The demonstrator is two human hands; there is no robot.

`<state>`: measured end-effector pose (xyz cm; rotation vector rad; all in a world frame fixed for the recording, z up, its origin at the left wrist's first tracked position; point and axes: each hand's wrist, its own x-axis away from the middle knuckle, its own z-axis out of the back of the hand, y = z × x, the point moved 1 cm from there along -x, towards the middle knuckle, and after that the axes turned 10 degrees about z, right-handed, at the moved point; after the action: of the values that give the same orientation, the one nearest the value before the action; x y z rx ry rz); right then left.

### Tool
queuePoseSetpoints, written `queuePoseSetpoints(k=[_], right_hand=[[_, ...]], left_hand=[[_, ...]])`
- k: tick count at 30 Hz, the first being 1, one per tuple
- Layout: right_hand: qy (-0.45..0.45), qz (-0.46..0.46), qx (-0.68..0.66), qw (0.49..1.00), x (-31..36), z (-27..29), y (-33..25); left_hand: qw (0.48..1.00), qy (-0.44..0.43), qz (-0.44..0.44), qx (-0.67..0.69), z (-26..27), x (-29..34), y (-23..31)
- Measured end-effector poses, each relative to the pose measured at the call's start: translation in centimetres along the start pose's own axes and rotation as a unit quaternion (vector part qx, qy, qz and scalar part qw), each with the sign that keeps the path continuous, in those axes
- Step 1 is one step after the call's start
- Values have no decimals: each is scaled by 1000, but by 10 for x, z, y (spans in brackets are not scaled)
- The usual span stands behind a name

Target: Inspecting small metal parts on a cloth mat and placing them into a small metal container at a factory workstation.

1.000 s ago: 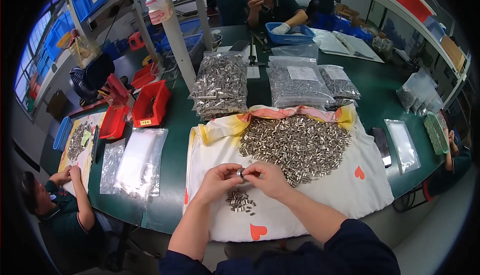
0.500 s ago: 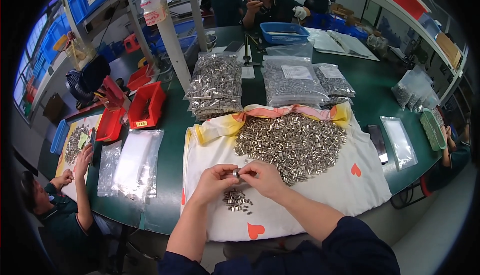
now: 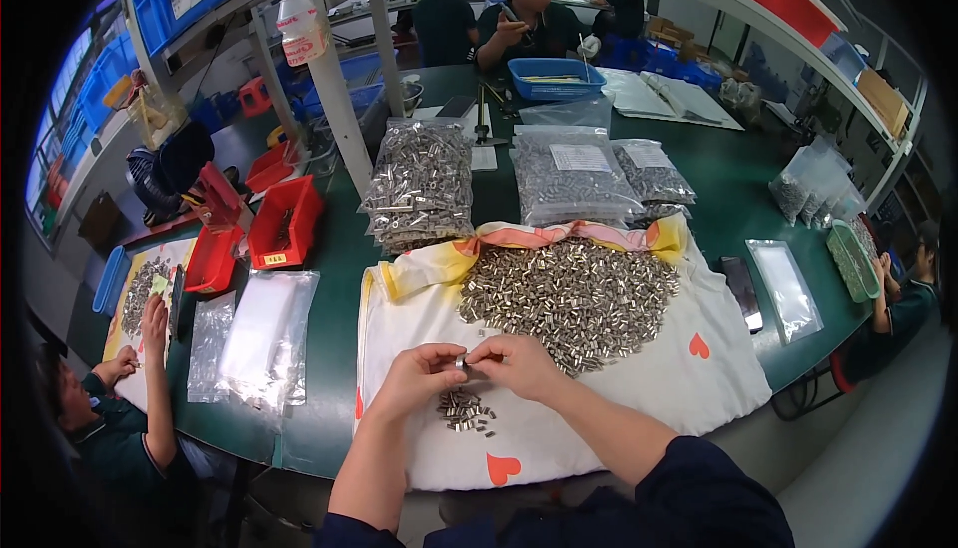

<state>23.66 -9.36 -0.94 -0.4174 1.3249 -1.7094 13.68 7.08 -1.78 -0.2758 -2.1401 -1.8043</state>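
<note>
My left hand [image 3: 417, 380] and my right hand [image 3: 521, 364] meet above a white cloth [image 3: 619, 418] with red hearts. Between their fingertips is a small shiny metal ring [image 3: 461, 361], pinched from both sides. Just below the hands lies a small heap of short metal sleeves [image 3: 464, 412]. Beyond them a large pile of similar metal sleeves [image 3: 574, 293] spreads over the cloth, up to its rolled yellow and pink edge [image 3: 574, 236]. Whether the fingers hold anything besides the ring is hidden.
Clear bags packed with metal parts [image 3: 419, 179] stand behind the cloth, beside other filled bags [image 3: 574, 174]. Red bins [image 3: 286, 221] and flat plastic bags [image 3: 264, 333] lie to the left. A phone [image 3: 740, 293] is at the right. Co-workers sit around the green table [image 3: 329, 428].
The whole view has shifted slightly, so the scene sits a little lower and further left. Both hands stay together on the ring, with the fingers only slightly moved.
</note>
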Motion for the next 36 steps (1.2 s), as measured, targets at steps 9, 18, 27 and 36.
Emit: queuePoseSetpoints(k=[9,18,27,36], right_hand=[[52,-49,24,997,-5,14,-9],[73,148,434,886,-2,3,22],[27,102,504,857,-6,8,9],[36,150,425,892,-2,5,20]], left_hand=[[997,-46,40,-46,-8,5,8],[976,-75,5,-203,-12,12,9],[986,-61,18,-151,-9,7,9],[994,-50,27,-91,-12,6,9]])
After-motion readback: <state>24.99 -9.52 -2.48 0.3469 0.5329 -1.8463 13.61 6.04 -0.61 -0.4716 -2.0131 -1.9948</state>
